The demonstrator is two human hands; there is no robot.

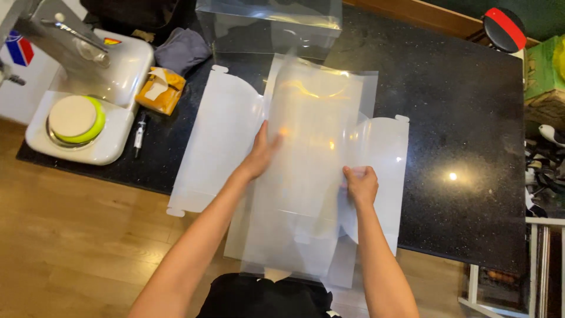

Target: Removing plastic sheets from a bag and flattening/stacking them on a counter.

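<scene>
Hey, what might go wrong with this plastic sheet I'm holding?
The clear plastic sheet hangs past the edge of the black counter, so it may slide off toward the floor. The right hand pinches one edge while the left hand only presses flat; an uneven crease seems possible.

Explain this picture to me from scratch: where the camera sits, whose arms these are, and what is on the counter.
The one picture comes from a camera worn on a person's head, looking down, so both bare arms belong to the wearer. No machine is involved. The left hand lies flat on a translucent plastic sheet, a flat cut-out with flaps. The right hand pinches the sheet's right side. The sheet rests on a black speckled counter and hangs over its near edge. At the far edge stands a clear plastic box. To the left are a white appliance, a small orange packet, a grey cloth and a pen.
</scene>
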